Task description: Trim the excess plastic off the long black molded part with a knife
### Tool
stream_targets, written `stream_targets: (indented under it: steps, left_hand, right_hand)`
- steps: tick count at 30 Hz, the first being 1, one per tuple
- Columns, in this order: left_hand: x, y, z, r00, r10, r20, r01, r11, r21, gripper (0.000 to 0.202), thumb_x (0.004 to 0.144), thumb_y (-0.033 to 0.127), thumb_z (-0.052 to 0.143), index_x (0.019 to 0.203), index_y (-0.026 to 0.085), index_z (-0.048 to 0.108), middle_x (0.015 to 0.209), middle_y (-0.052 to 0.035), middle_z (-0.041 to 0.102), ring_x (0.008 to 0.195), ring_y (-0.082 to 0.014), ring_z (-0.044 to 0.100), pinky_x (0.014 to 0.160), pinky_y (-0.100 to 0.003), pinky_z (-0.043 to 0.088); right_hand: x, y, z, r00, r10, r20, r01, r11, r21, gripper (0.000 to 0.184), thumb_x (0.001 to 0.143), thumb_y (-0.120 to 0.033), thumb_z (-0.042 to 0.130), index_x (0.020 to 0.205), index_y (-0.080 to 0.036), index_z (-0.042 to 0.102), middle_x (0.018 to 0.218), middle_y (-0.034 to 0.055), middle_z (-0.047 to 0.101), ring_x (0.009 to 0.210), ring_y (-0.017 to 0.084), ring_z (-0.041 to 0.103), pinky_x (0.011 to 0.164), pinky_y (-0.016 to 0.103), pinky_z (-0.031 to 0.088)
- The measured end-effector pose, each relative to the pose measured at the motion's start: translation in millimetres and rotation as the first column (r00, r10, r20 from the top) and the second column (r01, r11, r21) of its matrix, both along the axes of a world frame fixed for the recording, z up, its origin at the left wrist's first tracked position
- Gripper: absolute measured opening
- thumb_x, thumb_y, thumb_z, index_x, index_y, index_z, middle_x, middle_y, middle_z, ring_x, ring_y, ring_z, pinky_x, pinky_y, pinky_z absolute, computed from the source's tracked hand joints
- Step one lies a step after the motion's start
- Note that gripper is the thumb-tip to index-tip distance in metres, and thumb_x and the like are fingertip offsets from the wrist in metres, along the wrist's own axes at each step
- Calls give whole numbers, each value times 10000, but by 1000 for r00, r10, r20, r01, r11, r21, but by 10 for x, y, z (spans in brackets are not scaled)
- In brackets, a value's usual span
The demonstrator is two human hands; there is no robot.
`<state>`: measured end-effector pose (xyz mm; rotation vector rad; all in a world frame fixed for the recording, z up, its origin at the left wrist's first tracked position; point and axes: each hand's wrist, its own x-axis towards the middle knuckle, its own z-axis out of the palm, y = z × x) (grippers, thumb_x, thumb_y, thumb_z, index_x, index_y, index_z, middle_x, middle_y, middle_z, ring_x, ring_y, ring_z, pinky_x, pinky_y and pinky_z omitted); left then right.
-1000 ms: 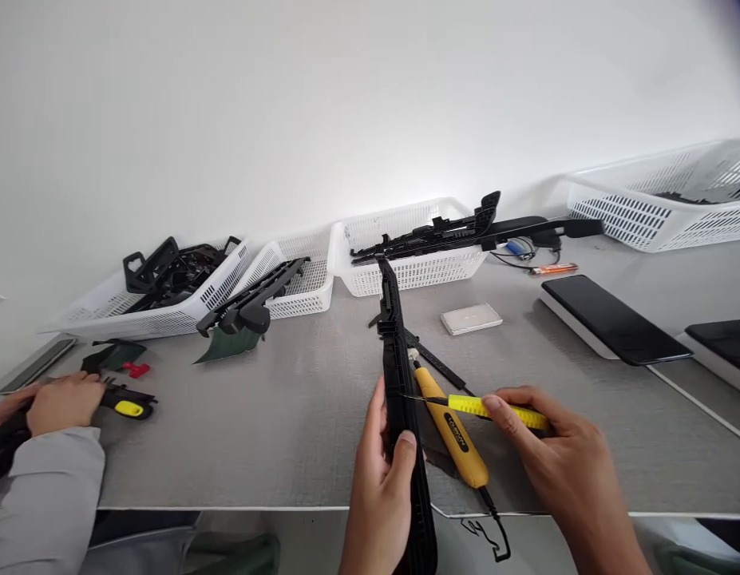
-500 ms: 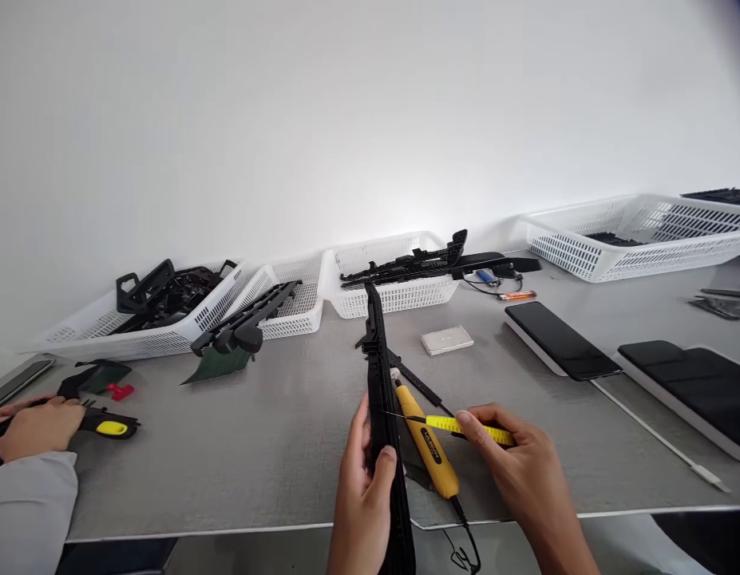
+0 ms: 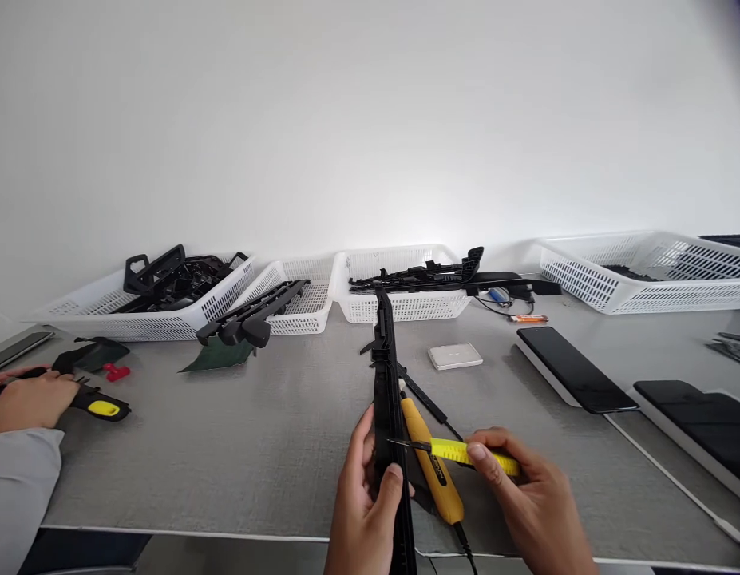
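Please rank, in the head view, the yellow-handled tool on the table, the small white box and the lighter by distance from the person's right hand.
From the right hand:
1. Yellow-handled tool, just left of it.
2. Small white box, mid-table beyond.
3. Lighter, far back by the baskets.

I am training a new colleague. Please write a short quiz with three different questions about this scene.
1. True or false: the left hand grips the long black plastic part.
2. What does the right hand hold? A) yellow knife B) red clip C) phone
3. What lies on the table under the knife?

Key: 1 true. 2 A. 3 the yellow-handled tool.
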<state>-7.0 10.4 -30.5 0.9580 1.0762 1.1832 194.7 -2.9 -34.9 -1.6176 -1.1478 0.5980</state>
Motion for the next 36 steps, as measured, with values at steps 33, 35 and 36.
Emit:
stream_targets:
  steps: [33,35,36]
  left_hand:
    - [6,98,145,997,66,50,-61,994,-93,685,867,715,835,1272,171,735,1091,-130,816,973,-239,772,828,-261,620]
    - [23,105,130,996,72,58,-66,993,-99,688,848,699,861,1261,166,724,1077,-127,820,940,-221,770,817,-251,620]
    - [32,107,125,995,72,67,-65,993,-97,685,843,685,873,1261,164,718,1086,-129,821,942,-219,774,831,-255,625]
  right_hand:
    - [-102,12,69,945,326,16,-323,940,-107,548,1010,-727,636,905,-226,832,727,19,713,687,204,630,620,288,447]
    - [-115,0,111,946,322,-22,-322,939,-118,561,998,-737,648,903,-220,845,706,21,694,680,203,618,607,289,427]
    - [-123,-7,135,946,320,-45,-323,938,-124,562,991,-740,657,904,-220,850,700,18,687,684,202,616,607,289,419]
